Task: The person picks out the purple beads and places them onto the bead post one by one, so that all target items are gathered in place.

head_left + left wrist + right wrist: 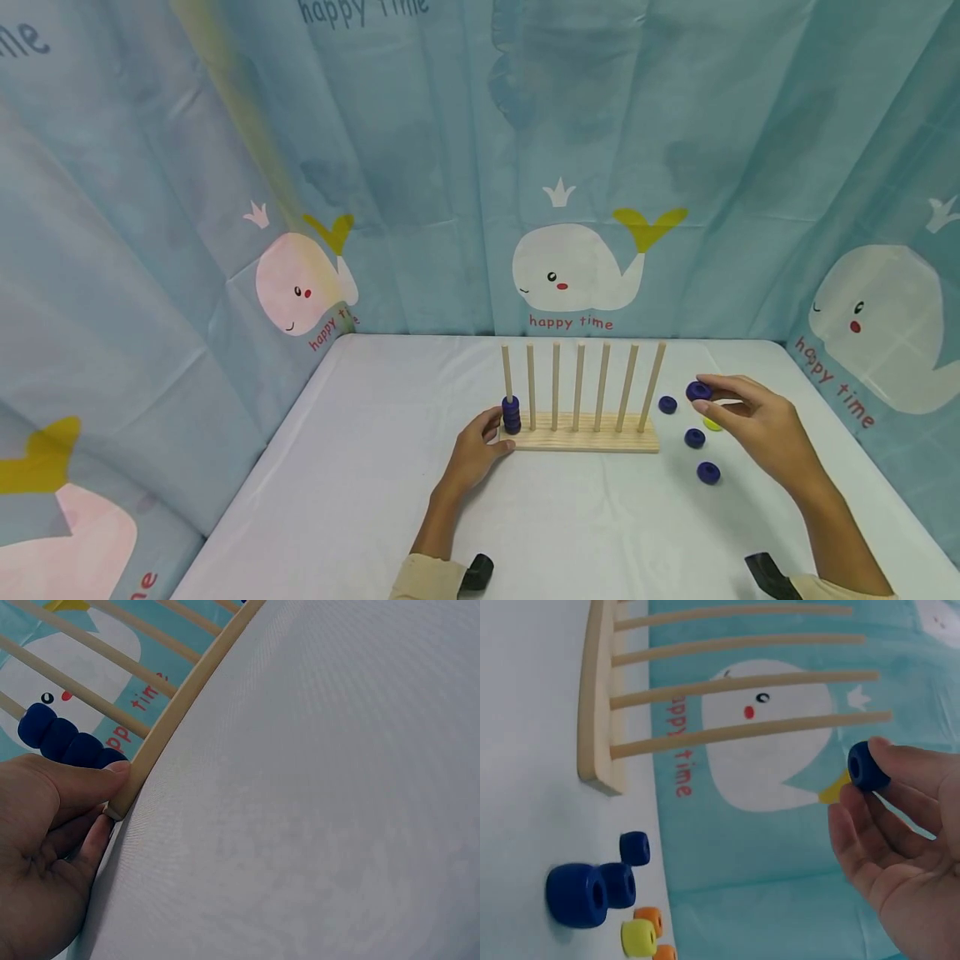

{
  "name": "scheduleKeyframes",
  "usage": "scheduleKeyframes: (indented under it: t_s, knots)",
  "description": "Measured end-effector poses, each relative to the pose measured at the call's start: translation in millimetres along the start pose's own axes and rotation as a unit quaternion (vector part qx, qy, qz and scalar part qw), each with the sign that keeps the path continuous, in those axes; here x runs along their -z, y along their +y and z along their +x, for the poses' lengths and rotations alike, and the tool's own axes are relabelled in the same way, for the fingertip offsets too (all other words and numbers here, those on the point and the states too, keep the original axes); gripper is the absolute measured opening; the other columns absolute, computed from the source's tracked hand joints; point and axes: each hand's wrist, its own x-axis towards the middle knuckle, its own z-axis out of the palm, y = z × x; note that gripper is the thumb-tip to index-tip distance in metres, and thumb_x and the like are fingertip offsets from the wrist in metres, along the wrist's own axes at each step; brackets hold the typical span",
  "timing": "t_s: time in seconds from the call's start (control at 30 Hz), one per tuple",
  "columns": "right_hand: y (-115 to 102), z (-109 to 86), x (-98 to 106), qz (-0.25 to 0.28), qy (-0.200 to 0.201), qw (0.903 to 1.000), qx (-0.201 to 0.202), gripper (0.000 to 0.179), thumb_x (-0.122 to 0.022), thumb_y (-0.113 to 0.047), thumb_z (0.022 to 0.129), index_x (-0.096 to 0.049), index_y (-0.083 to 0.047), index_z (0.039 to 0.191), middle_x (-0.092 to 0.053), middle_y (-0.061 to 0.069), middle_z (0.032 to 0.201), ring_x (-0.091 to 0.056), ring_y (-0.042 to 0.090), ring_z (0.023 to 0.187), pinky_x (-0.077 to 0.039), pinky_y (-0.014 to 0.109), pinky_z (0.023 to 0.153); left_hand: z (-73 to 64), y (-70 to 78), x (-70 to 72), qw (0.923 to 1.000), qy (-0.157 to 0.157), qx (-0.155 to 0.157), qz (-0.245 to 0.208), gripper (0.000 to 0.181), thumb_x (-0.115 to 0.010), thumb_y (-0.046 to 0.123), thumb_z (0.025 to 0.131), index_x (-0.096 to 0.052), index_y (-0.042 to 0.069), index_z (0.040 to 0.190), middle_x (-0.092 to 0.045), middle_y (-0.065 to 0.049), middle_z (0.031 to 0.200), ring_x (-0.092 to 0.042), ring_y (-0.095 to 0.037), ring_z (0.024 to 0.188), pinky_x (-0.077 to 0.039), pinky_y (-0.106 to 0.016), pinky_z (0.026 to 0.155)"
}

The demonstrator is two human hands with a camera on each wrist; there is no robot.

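Note:
A wooden peg rack (581, 440) stands on the white table, with a row of several upright pegs. Several dark blue beads (511, 415) are stacked on its leftmost peg. My left hand (476, 450) grips the left end of the base, thumb at the front; the left wrist view shows this thumb (97, 784) beside the stacked beads. Raised to the right of the rack, my right hand (765, 425) pinches one blue bead (868, 766) between thumb and fingertips, its hole visible in the right wrist view. The other right fingers curve loosely below it.
Loose blue beads (708, 473) lie on the table right of the rack. A yellow bead (638, 938) and orange beads (649, 919) lie near them, partly hidden by my right hand in the head view. A whale-print curtain (450, 167) stands around the table's back and sides.

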Motion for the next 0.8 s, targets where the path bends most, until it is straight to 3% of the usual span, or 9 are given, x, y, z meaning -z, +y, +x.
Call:
scheduleKeyframes:
  t_s: [0.23, 0.5, 0.8]
  knots:
    - [-13, 8.3, -6, 0.027, 0.016, 0.9994, 0.014, 0.04, -0.077, -0.02, 0.1, -0.069, -0.005, 0.137, -0.069, 0.007, 0.12, -0.059, -0.019, 0.099, -0.052, -0.002, 0.084, 0.1, -1.7, 0.1, 1.0, 0.001, -0.003, -0.001, 0.066, -0.078, 0.003, 0.094, -0.049, -0.003, 0.154, -0.054, -0.024, 0.155, -0.053, -0.04, 0.144, -0.048, -0.039, 0.121]
    - [-27, 17.3, -13, 0.061, 0.021, 0.9966, 0.05, 0.042, -0.078, -0.01, 0.098, -0.069, -0.007, 0.138, -0.069, 0.004, 0.121, -0.063, -0.009, 0.102, -0.053, -0.001, 0.087, 0.6, -1.4, -0.9, 1.0, 0.003, -0.002, 0.005, 0.066, -0.078, 0.005, 0.095, -0.05, -0.003, 0.153, -0.054, -0.023, 0.154, -0.053, -0.04, 0.144, -0.048, -0.04, 0.121]
    - [-43, 27.1, -22, 0.089, 0.029, 0.9923, 0.081, 0.04, -0.077, -0.002, 0.096, -0.07, -0.005, 0.136, -0.07, -0.001, 0.12, -0.065, -0.005, 0.105, -0.055, 0.003, 0.089, -0.3, -0.7, 0.1, 1.0, -0.001, -0.005, 0.003, 0.065, -0.077, 0.005, 0.095, -0.05, -0.002, 0.154, -0.055, -0.022, 0.154, -0.053, -0.038, 0.144, -0.049, -0.035, 0.12]
